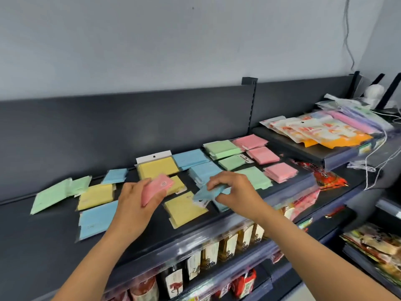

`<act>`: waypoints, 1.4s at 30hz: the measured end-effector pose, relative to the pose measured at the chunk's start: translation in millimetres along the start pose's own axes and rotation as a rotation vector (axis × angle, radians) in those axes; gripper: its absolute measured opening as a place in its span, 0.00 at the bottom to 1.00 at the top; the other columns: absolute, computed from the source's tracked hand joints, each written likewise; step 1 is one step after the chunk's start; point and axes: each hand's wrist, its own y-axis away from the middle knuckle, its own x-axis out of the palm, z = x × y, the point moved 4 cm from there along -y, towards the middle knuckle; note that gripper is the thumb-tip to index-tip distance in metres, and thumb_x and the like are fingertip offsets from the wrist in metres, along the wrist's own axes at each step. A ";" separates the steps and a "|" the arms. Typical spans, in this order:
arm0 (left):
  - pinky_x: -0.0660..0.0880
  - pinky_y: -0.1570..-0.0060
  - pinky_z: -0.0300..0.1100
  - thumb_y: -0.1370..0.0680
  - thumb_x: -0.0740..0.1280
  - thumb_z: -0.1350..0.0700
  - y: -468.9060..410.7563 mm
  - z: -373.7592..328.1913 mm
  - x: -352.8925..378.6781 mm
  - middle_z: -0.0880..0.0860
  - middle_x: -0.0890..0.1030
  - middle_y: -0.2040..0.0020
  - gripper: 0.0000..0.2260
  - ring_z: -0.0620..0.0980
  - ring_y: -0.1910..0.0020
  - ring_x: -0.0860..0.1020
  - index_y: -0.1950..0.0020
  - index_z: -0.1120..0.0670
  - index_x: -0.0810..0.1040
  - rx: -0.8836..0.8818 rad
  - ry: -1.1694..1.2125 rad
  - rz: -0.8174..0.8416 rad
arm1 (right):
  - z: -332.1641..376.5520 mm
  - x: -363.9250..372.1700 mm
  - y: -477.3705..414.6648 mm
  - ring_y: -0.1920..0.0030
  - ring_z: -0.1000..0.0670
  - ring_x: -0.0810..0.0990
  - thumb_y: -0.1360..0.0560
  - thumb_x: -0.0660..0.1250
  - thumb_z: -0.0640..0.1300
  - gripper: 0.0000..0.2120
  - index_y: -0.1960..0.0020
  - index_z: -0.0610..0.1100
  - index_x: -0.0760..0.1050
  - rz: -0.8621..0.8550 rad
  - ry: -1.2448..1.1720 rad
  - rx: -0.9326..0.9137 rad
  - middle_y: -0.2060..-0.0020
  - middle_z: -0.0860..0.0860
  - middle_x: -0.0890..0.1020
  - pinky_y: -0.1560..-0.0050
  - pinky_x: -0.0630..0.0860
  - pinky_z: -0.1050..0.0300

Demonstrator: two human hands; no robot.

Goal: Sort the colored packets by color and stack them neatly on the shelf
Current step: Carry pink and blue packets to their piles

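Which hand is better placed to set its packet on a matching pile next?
Likely right: the right hand pinches a blue packet beside the blue pile. The left hand holds a pink packet far from the pink piles.

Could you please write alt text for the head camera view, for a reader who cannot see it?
A person's left hand grips a pink packet and the right hand pinches a blue packet above a dark shelf. Other packets in yellow, blue, green and pink lie spread over it, partly grouped by colour.
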 end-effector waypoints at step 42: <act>0.63 0.39 0.36 0.26 0.58 0.36 -111.6 -223.5 205.4 0.45 0.61 0.41 0.30 0.42 0.41 0.62 0.27 0.45 0.57 0.487 -0.318 0.167 | -213.3 -167.2 -82.5 0.58 0.69 0.78 0.29 0.58 0.25 0.21 0.57 0.46 0.82 -0.334 -0.172 0.135 0.60 0.59 0.81 0.54 0.71 0.77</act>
